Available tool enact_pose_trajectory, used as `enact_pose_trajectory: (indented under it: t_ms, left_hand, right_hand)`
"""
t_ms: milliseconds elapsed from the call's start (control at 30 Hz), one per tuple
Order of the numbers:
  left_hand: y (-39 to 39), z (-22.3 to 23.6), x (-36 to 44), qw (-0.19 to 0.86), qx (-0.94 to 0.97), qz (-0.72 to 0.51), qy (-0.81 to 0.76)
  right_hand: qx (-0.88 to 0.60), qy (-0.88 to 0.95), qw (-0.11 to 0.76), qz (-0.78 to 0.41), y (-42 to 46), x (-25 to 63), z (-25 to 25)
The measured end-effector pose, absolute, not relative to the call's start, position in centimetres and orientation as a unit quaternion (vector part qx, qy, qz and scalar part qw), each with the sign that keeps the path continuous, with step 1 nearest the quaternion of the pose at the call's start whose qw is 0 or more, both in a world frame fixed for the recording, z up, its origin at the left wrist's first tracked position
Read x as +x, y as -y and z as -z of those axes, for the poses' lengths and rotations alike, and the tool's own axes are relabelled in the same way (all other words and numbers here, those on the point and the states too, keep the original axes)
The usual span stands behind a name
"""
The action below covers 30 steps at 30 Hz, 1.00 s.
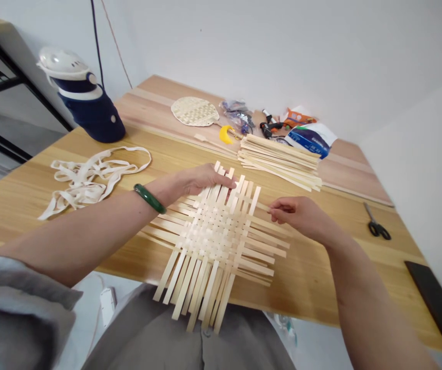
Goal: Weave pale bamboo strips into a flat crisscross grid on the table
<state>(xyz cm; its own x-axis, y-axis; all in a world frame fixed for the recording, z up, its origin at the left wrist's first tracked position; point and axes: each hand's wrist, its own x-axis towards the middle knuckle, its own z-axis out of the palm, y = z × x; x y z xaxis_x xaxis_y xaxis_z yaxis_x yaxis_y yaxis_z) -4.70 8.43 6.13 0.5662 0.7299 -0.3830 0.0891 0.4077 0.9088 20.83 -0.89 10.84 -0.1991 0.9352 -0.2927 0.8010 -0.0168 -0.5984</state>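
Note:
A half-woven mat of pale bamboo strips (215, 234) lies at the table's front edge, its loose strip ends sticking out on all sides and the near ones overhanging my lap. At the mat's far side, my left hand (209, 179) grips the upright strip ends, with the fingertips partly hidden behind them. To the right, my right hand (292, 213) pinches the end of a single bamboo strip (261, 204) that runs into the far rows of the weave. A green bangle (150, 199) circles my left wrist.
Behind the mat is a stack of loose strips (280, 160). White cloth tape (90, 177) and a blue bottle (90, 105) stand left. Scissors (378, 227) and a black flat object (436, 300) lie right. A round woven fan (194, 111) sits at the back.

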Motion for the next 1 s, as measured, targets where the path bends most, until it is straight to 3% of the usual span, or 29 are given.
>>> enact_pose_trajectory:
  t_ms: [233, 433, 600, 1000]
  left_hand:
    - [-8.0, -7.1, -3.9, 0.761, 0.484, -0.223, -0.369]
    - [-8.2, -7.2, -4.3, 0.763, 0.508, -0.15, -0.37]
    - [-8.4, -6.9, -4.6, 0.719, 0.546, -0.171, -0.394]
    - [-8.3, -6.8, -4.5, 0.729, 0.517, -0.174, -0.413]
  right_hand:
    - [-0.57, 0.692, 0.168, -0.409, 0.2, 20.3, -10.4]
    - [-0.565, 0.681, 0.172, -0.432, -0.1, 20.5, -9.7]
    - [-0.576, 0.677, 0.17, -0.426, 0.2, 20.8, -9.3]
    - [-0.593, 0.662, 0.183, -0.42, 0.5, 22.4, -8.1]
